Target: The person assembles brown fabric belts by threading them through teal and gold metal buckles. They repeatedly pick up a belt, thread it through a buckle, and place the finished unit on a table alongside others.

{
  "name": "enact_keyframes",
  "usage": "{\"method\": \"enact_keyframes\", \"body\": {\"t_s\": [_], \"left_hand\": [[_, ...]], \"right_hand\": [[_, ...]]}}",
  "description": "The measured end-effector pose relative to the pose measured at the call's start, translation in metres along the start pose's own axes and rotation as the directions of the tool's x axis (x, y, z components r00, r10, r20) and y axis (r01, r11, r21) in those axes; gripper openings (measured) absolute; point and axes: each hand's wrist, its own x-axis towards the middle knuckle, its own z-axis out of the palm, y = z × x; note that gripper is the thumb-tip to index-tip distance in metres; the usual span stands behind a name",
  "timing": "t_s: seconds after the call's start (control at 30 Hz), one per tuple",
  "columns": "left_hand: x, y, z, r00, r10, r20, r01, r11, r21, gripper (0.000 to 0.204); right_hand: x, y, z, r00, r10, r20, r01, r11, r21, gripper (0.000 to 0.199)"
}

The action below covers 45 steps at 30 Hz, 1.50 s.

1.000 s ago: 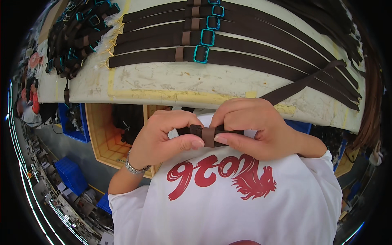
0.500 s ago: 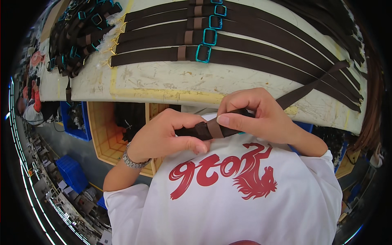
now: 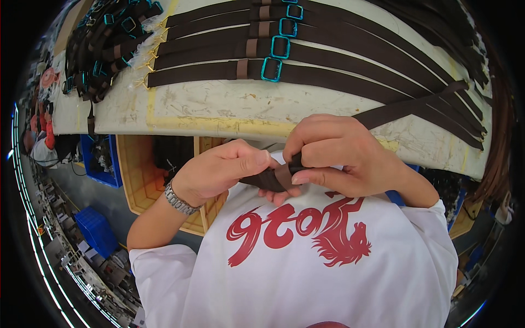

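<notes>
Between my two hands, in front of my white shirt, is a dark brown webbing strap (image 3: pixel 261 181), bent and bunched. A lighter brown loop (image 3: pixel 283 176) wraps around it. My left hand (image 3: pixel 219 168), with a metal watch on its wrist, grips the strap on the left of the loop. With thumb and fingers, my right hand (image 3: pixel 347 156) pinches the strap just right of the loop. A long strap tail (image 3: pixel 391 113) runs from behind the right hand onto the table. Several similar straps (image 3: pixel 199 75) lie side by side there, with blue-green buckles (image 3: pixel 271 69) and brown loops.
On the worn pale table (image 3: pixel 219 106), a heap of buckled straps (image 3: pixel 112 52) fills the left end. Below its edge stand a wooden crate (image 3: pixel 130 180) and a blue bin (image 3: pixel 112 176). Long brown strips (image 3: pixel 495 147) hang at the right. A person (image 3: pixel 44 147) is at far left.
My left hand has shifted its grip, its thumb now above the strap and fingertips beneath. The right hand has closed in nearer the loop, and the strap is more bent.
</notes>
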Motion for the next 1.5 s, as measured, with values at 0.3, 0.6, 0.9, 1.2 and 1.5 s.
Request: {"method": "enact_keyframes", "body": {"t_s": [0.3,0.6,0.9,1.2,1.5], "left_hand": [[0.001,0.007,-0.005,1.0,-0.006,0.018,0.003,0.985,0.172,0.036],[0.0,0.015,-0.003,0.996,-0.035,-0.079,0.05,0.981,0.19,0.028],[-0.017,0.018,-0.007,0.975,0.204,-0.088,-0.147,0.89,0.432,0.018],[-0.015,0.056,0.025,0.913,0.386,0.133,-0.266,0.314,0.911,0.066],[0.006,0.054,0.071,0.928,0.34,0.156,-0.092,-0.197,0.976,0.05]], "right_hand": [[0.003,-0.008,-0.003,0.964,0.256,0.073,-0.264,0.956,0.129,0.015],[0.003,-0.007,0.002,0.954,0.298,0.017,-0.296,0.936,0.189,0.019],[0.005,0.0,-0.025,0.78,0.374,0.502,-0.618,0.588,0.521,0.039],[0.003,-0.041,-0.011,0.653,0.584,0.482,-0.756,0.468,0.458,0.039],[-0.004,-0.041,-0.005,0.589,0.647,0.484,-0.805,0.42,0.419,0.043]]}}
